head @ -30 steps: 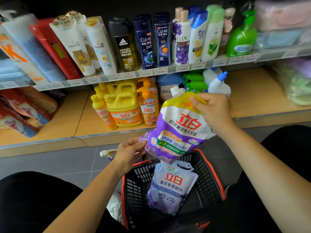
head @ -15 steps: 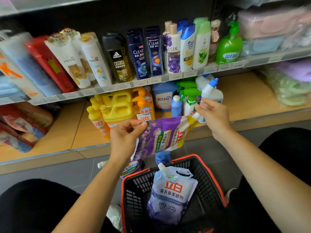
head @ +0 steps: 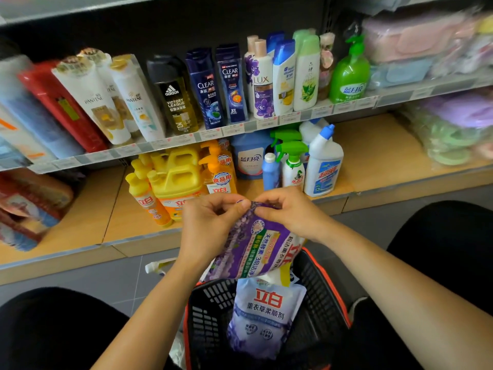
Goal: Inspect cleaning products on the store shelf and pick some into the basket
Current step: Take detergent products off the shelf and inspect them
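A purple laundry detergent pouch [head: 253, 249] hangs upside down over the black basket [head: 208, 321], its spout end pointing down into it. My left hand [head: 210, 222] and my right hand [head: 290, 212] both pinch the pouch's bottom seam at the top. A pale lavender softener pouch [head: 264, 316] lies inside the basket, below the hanging one.
The lower wooden shelf [head: 373, 161] carries yellow dish soap bottles [head: 173, 180], green spray bottles [head: 292, 166] and a white toilet cleaner [head: 322, 166]. Shampoo bottles [head: 229, 86] line the upper shelf. A small bottle [head: 158, 267] lies on the grey floor left of the basket. My dark knees flank the basket.
The purple pouch has been flipped from upright to upside down. My right hand moved from its spout end to the bottom seam beside my left hand, and the pouch now hangs lower over the basket.
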